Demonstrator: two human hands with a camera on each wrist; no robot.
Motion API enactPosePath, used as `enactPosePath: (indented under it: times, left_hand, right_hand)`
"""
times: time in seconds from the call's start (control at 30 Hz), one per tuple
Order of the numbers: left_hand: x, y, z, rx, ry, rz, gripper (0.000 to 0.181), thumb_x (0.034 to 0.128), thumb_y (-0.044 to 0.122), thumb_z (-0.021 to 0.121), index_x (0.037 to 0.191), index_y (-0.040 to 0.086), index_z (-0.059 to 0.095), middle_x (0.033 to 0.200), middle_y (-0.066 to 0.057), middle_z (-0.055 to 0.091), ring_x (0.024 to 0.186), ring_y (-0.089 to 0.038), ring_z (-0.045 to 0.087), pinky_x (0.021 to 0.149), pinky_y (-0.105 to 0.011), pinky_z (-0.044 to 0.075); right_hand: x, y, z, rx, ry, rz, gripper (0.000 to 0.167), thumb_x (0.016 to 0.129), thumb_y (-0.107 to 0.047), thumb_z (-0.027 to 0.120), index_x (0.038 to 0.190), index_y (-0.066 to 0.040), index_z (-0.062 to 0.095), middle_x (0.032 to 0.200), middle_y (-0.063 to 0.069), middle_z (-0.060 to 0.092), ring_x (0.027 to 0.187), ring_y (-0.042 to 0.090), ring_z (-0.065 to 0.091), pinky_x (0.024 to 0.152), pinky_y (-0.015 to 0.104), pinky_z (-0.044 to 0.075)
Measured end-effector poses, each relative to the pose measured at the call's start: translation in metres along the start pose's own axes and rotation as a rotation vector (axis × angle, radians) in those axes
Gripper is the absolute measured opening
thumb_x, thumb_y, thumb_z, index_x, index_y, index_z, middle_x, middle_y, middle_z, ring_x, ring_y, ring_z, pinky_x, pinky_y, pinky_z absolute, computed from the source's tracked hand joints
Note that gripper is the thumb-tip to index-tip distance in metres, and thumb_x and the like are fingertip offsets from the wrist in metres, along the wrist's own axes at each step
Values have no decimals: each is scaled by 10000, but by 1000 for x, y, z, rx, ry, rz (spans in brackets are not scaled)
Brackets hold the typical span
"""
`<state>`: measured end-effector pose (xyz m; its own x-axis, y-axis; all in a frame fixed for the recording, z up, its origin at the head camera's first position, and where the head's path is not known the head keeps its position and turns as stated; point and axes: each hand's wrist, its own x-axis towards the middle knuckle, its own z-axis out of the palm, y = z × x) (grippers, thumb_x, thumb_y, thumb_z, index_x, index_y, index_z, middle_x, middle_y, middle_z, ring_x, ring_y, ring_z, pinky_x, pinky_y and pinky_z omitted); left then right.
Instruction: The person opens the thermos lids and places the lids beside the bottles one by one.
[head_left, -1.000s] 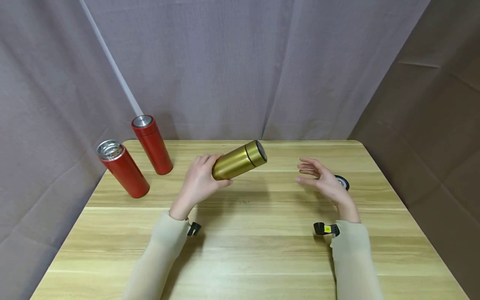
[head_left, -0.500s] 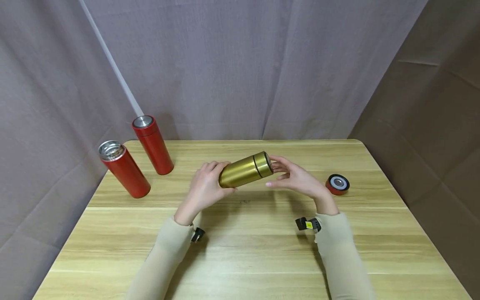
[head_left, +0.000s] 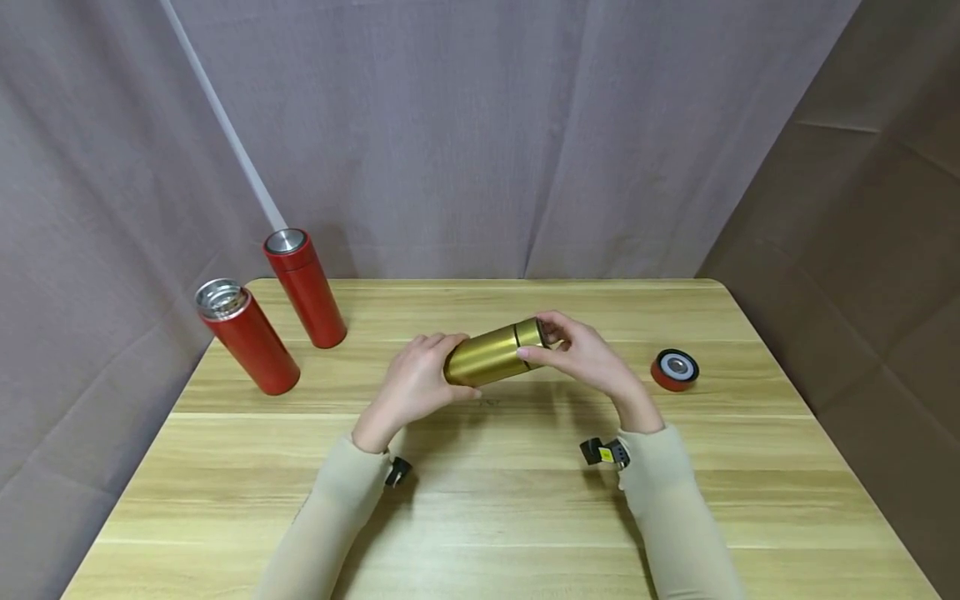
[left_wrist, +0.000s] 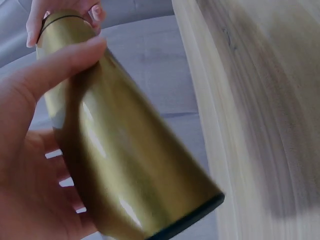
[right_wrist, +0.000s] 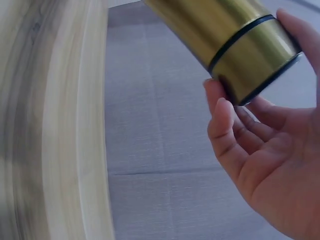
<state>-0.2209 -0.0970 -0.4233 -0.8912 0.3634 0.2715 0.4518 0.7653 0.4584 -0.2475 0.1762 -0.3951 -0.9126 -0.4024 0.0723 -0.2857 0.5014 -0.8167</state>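
Note:
Above the middle of the table, a gold thermos point(head_left: 486, 357) is held tilted, its lid end to the right and a little higher. My left hand point(head_left: 420, 375) grips the body near its base; in the left wrist view the thumb lies along the gold side and the fingers wrap beneath. At the other end my right hand point(head_left: 588, 358) has thumb and fingers round the gold lid point(right_wrist: 257, 60). A black ring marks the seam between lid and body. The lid sits on the thermos.
At the left stand an uncapped red thermos point(head_left: 251, 346) and a capped red thermos point(head_left: 307, 292) behind it. A red lid point(head_left: 675, 370) lies upside down on the table point(head_left: 495, 517) at the right. Grey curtains point(head_left: 450, 142) hang behind.
My right hand has moved left from near the red lid and taken hold of the gold lid. My left hand has brought the gold thermos slightly right and lower.

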Motion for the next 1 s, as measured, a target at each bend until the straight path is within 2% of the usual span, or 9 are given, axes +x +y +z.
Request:
enactPosePath:
  times: [0.2, 0.37, 0.53, 0.83, 1.0]
  left_hand:
    - [1, -4, 2, -62, -82, 29, 729, 665, 485, 914, 1291, 219, 652, 1011, 78, 679, 784, -117, 585, 684, -349, 475]
    - [1, -7, 3, -39, -117, 73, 726, 666, 513, 902, 1287, 233, 653, 976, 110, 667, 762, -92, 574, 673, -332, 468]
    - [1, -9, 1, -50, -156, 92, 729, 667, 505, 898, 1293, 222, 654, 966, 110, 671, 760, -87, 583, 675, -329, 476]
    - [2, -12, -4, -83, -219, 117, 749, 668, 524, 881, 1317, 237, 644, 938, 120, 667, 773, -81, 594, 716, -316, 482]
    - [2, -14, -3, -116, -227, 150, 712, 672, 524, 882, 1287, 240, 660, 945, 146, 668, 770, -64, 589, 718, -294, 481]
  right_hand:
    - [-1, 1, 4, 4, 29, -7, 562, 892, -388, 756, 1298, -34, 596, 996, 112, 663, 848, 244, 609, 745, 378, 519]
    - [-2, 2, 4, 26, 3, -50, 472, 897, -335, 761, 1237, -38, 626, 958, 102, 672, 806, 248, 625, 715, 359, 532]
    - [-4, 9, 4, 16, -36, -72, 464, 914, -304, 747, 1264, -26, 619, 969, 99, 678, 804, 243, 630, 724, 351, 540]
    - [-10, 7, 3, -42, -27, -63, 544, 899, -358, 758, 1311, -35, 609, 948, 85, 675, 805, 236, 616, 716, 387, 529]
    - [-13, 6, 2, -61, -25, -106, 506, 896, -344, 763, 1290, -58, 625, 954, 54, 688, 813, 211, 632, 728, 398, 527]
